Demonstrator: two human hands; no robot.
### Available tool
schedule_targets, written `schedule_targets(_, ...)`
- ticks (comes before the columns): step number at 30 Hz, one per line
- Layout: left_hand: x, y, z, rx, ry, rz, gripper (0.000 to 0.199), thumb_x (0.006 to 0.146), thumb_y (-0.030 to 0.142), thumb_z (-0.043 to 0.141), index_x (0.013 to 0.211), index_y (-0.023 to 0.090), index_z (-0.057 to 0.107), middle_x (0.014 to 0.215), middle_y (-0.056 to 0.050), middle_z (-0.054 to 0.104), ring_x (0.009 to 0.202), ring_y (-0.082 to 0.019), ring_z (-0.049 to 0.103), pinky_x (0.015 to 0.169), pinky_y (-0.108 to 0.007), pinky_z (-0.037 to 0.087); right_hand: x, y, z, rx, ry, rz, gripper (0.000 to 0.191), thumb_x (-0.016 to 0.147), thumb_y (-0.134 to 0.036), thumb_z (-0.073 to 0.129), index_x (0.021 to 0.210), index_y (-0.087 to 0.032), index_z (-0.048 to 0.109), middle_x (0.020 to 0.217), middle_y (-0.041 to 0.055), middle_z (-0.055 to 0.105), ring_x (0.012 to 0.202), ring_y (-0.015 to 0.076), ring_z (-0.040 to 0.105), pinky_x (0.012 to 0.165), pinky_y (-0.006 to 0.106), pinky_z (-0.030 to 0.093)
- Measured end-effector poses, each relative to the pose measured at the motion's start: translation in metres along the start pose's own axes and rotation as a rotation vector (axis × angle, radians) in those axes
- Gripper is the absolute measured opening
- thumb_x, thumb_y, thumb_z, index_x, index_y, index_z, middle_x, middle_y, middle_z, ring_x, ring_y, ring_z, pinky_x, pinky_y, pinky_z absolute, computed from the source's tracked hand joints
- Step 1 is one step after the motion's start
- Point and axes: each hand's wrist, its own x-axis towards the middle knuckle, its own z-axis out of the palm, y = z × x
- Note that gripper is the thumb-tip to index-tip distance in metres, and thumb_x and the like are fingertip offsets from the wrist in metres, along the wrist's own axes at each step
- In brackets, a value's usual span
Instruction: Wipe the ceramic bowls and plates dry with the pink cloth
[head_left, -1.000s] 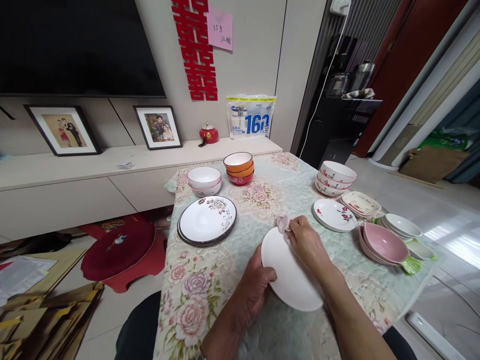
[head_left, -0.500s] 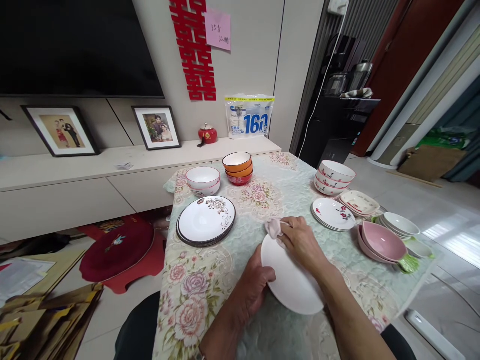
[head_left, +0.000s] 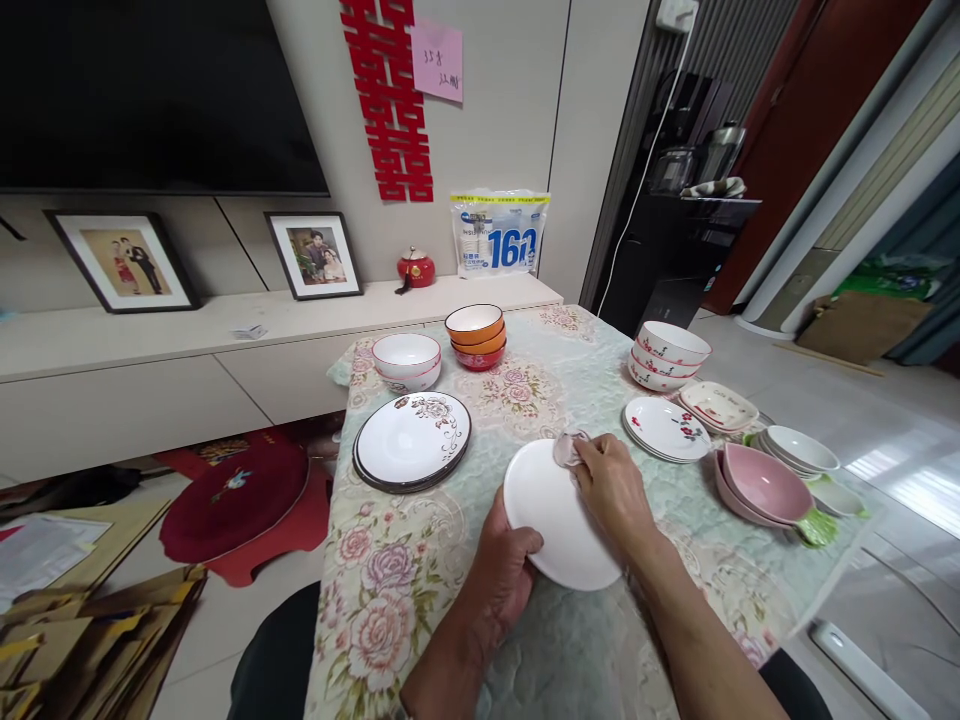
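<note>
A plain white plate (head_left: 559, 530) is tilted above the near part of the table. My left hand (head_left: 504, 560) grips its left edge, thumb on the face and fingers underneath. A crumpled pale cloth (head_left: 568, 449) is pinched in my right hand (head_left: 611, 485) and lies against the plate's far rim. Left of the plate sits a stack of white plates with dark rims and a brown flower pattern (head_left: 409, 440). On the right are white plates with red flowers (head_left: 667, 428), apart from both hands.
Stacked white bowls (head_left: 406, 362) and orange and red bowls (head_left: 475, 335) stand at the far left of the flowered tablecloth (head_left: 390, 600). Flowered bowls (head_left: 669, 355), square dishes (head_left: 718, 404) and pink bowls (head_left: 765, 485) line its right side. A red stool (head_left: 236, 500) is left of the table.
The plate has shifted up and left and shows more of its face. My right hand and the cloth have slid rightward along the far rim. The stacks have stayed put.
</note>
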Motion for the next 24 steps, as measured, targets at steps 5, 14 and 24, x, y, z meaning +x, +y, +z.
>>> schedule_targets(5,0.001,-0.003,-0.003,0.022,-0.03,-0.007,0.077,0.048,-0.003,0.051,0.123,0.017,0.056,0.086,-0.002,0.07,0.08,-0.019,0.064,0.069,-0.026,0.046,-0.009,-0.035,-0.002,0.507,-0.25,-0.408,0.025,0.09,-0.01,0.05,0.102,-0.023,0.068,0.098,0.0033,0.059,0.092,0.0165,0.055,0.08,0.025,0.042)
schedule_targets(14,-0.002,0.003,-0.002,0.067,-0.091,-0.053,0.084,0.047,-0.001,0.048,0.128,0.018,0.055,0.104,-0.005,0.072,0.095,-0.023,0.062,0.077,-0.029,0.046,0.004,0.005,-0.003,0.126,-0.031,0.041,0.025,0.092,-0.017,0.049,0.11,-0.018,0.066,0.093,0.0079,0.057,0.085,0.0217,0.056,0.075,0.031,0.04)
schedule_targets(24,0.002,-0.002,-0.005,0.094,-0.096,-0.04,0.069,0.047,0.0,0.048,0.113,0.014,0.06,0.079,-0.003,0.069,0.073,-0.019,0.061,0.064,-0.026,0.042,-0.008,-0.036,-0.001,0.45,-0.227,-0.423,0.019,0.093,-0.013,0.049,0.101,-0.023,0.064,0.096,0.0031,0.058,0.09,0.0164,0.055,0.079,0.026,0.042)
